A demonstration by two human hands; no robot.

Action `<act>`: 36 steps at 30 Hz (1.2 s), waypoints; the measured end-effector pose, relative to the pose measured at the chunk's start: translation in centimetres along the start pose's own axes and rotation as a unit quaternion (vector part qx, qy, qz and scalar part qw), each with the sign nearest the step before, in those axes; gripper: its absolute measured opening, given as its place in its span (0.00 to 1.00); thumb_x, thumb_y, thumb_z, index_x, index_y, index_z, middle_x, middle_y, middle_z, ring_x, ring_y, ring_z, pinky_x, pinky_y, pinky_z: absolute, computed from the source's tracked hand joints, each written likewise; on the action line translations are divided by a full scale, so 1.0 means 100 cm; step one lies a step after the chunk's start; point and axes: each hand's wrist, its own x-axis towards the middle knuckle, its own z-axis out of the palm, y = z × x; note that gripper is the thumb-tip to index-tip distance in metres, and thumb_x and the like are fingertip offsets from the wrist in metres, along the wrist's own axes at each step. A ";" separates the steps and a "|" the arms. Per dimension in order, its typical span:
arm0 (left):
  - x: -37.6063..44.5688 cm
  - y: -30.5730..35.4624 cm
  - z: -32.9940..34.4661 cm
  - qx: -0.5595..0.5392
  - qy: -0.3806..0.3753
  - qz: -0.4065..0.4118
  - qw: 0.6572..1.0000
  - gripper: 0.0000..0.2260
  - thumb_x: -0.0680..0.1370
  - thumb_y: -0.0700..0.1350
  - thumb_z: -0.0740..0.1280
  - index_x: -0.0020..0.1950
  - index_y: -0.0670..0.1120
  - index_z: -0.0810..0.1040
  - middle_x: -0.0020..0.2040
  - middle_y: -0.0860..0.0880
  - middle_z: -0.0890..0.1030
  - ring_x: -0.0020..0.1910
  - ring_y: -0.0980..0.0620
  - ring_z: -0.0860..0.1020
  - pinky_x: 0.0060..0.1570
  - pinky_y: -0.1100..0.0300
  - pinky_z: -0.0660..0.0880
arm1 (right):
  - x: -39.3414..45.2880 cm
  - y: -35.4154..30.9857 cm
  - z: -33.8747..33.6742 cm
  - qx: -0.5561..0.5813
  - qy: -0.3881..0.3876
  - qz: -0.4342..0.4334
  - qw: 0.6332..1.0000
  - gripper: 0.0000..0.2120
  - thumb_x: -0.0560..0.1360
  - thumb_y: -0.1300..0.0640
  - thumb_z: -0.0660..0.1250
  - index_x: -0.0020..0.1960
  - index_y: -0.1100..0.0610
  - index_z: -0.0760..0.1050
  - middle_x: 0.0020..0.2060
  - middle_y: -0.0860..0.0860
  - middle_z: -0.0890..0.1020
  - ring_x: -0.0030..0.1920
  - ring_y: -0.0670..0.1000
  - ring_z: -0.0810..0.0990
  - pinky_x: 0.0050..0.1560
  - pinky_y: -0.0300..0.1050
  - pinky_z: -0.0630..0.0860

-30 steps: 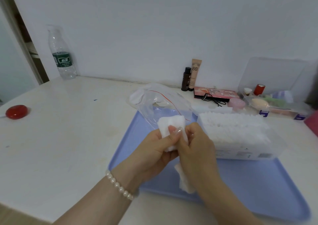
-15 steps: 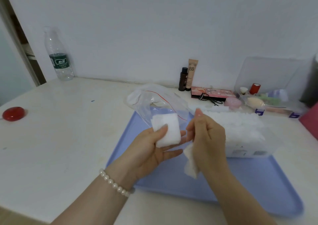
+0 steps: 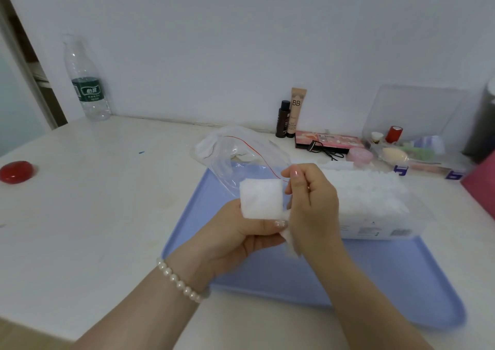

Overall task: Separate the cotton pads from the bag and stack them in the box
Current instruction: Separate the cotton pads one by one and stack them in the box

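White wall behind, the desk (image 3: 93, 202) carries a blue tray (image 3: 388, 282) where the left hand (image 3: 235, 232) grasps a cotton-pad wad (image 3: 261, 199) while the right hand (image 3: 310, 205) pinches one pad (image 3: 290, 240) free, beside the nearly full box (image 3: 375, 210) and bag (image 3: 241, 157) near the tray's far edge.

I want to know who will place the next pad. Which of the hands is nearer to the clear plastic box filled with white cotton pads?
Right. The right hand is directly beside the clear plastic box, overlapping its left end; the left hand is farther left, apart from it.
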 end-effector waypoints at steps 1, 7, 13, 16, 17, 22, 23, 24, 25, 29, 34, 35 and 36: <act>0.000 0.001 0.000 -0.018 0.010 0.004 1.000 0.16 0.65 0.30 0.72 0.52 0.40 0.79 0.47 0.43 0.84 0.44 0.48 0.83 0.43 0.57 0.81 | 0.001 -0.001 -0.001 0.016 -0.014 0.019 1.000 0.13 0.80 0.54 0.56 0.38 0.47 0.72 0.27 0.41 0.74 0.30 0.41 0.71 0.35 0.32 0.67; 0.002 0.010 -0.009 -0.098 0.072 0.065 0.990 0.21 0.63 0.26 0.71 0.55 0.34 0.76 0.51 0.38 0.81 0.46 0.46 0.82 0.45 0.57 0.81 | 0.006 -0.009 -0.012 0.166 -0.100 0.162 0.968 0.03 0.74 0.57 0.67 0.42 0.56 0.77 0.29 0.47 0.78 0.32 0.46 0.76 0.36 0.43 0.73; 0.003 0.017 -0.016 -0.148 0.115 0.118 0.975 0.18 0.64 0.30 0.66 0.54 0.35 0.76 0.49 0.39 0.81 0.47 0.47 0.82 0.47 0.56 0.81 | 0.006 -0.010 -0.021 0.270 -0.212 0.247 0.906 0.18 0.65 0.70 0.70 0.54 0.59 0.77 0.41 0.57 0.84 0.39 0.53 0.82 0.35 0.41 0.78; 0.002 0.016 -0.017 -0.158 0.125 0.113 0.973 0.22 0.64 0.29 0.66 0.58 0.34 0.75 0.50 0.39 0.82 0.47 0.46 0.83 0.42 0.59 0.81 | 0.005 -0.008 -0.020 0.291 -0.189 0.257 0.902 0.19 0.63 0.69 0.71 0.54 0.63 0.78 0.46 0.59 0.84 0.41 0.54 0.83 0.38 0.44 0.80; 0.001 0.016 -0.017 -0.157 0.134 0.103 0.973 0.23 0.64 0.29 0.66 0.59 0.33 0.75 0.51 0.39 0.82 0.47 0.46 0.83 0.41 0.60 0.81 | 0.004 -0.008 -0.020 0.293 -0.185 0.257 0.902 0.18 0.63 0.67 0.71 0.53 0.63 0.78 0.46 0.60 0.84 0.43 0.55 0.83 0.43 0.48 0.80; 0.004 0.014 -0.017 -0.151 0.159 0.058 0.974 0.09 0.75 0.33 0.64 0.54 0.38 0.78 0.47 0.41 0.84 0.44 0.46 0.82 0.44 0.55 0.81 | 0.003 -0.010 -0.020 0.318 -0.146 0.253 0.902 0.14 0.63 0.60 0.70 0.47 0.65 0.80 0.46 0.60 0.84 0.46 0.57 0.81 0.53 0.54 0.76; 0.004 0.013 -0.016 -0.141 0.159 0.052 0.976 0.07 0.77 0.36 0.63 0.52 0.41 0.78 0.46 0.42 0.84 0.45 0.46 0.82 0.47 0.54 0.80 | 0.004 -0.012 -0.021 0.328 -0.138 0.248 0.901 0.14 0.62 0.59 0.70 0.45 0.64 0.80 0.46 0.59 0.83 0.46 0.56 0.81 0.51 0.52 0.77; 0.004 0.013 -0.016 -0.125 0.160 0.049 0.978 0.06 0.78 0.38 0.63 0.51 0.42 0.78 0.46 0.43 0.84 0.46 0.46 0.82 0.48 0.53 0.79 | 0.004 -0.013 -0.022 0.337 -0.136 0.241 0.900 0.13 0.62 0.58 0.70 0.45 0.63 0.80 0.45 0.58 0.83 0.46 0.56 0.81 0.49 0.50 0.77; 0.004 0.012 -0.015 -0.106 0.159 0.048 0.980 0.06 0.78 0.39 0.63 0.52 0.42 0.78 0.46 0.44 0.85 0.46 0.47 0.82 0.48 0.53 0.79 | 0.004 -0.014 -0.022 0.344 -0.138 0.237 0.898 0.13 0.62 0.58 0.70 0.45 0.63 0.79 0.44 0.58 0.83 0.46 0.57 0.81 0.46 0.49 0.78; 0.004 0.010 -0.014 -0.080 0.150 0.060 0.984 0.08 0.79 0.38 0.61 0.55 0.38 0.76 0.45 0.43 0.85 0.43 0.49 0.84 0.45 0.57 0.81 | 0.004 -0.013 -0.024 0.354 -0.157 0.237 0.891 0.10 0.64 0.65 0.72 0.44 0.62 0.77 0.45 0.63 0.80 0.48 0.64 0.79 0.39 0.47 0.79; 0.005 0.008 -0.013 -0.060 0.143 0.080 0.985 0.10 0.80 0.37 0.60 0.59 0.37 0.75 0.54 0.40 0.83 0.50 0.46 0.83 0.48 0.58 0.81 | 0.000 -0.012 -0.022 0.255 -0.098 0.183 0.944 0.11 0.66 0.69 0.72 0.35 0.59 0.71 0.33 0.58 0.78 0.34 0.53 0.78 0.30 0.41 0.73; 0.006 0.008 -0.013 -0.054 0.142 0.083 0.985 0.11 0.80 0.37 0.60 0.60 0.36 0.74 0.55 0.40 0.82 0.52 0.46 0.82 0.49 0.58 0.80 | -0.001 -0.013 -0.021 0.208 -0.073 0.152 0.963 0.11 0.67 0.70 0.71 0.35 0.60 0.70 0.31 0.56 0.76 0.30 0.49 0.76 0.27 0.39 0.72; 0.006 0.006 -0.012 -0.046 0.139 0.085 0.986 0.11 0.80 0.37 0.60 0.61 0.36 0.74 0.56 0.40 0.82 0.54 0.46 0.81 0.51 0.58 0.79 | -0.003 -0.015 -0.019 0.177 -0.058 0.125 0.975 0.11 0.67 0.70 0.71 0.35 0.61 0.70 0.30 0.56 0.74 0.28 0.48 0.74 0.26 0.37 0.71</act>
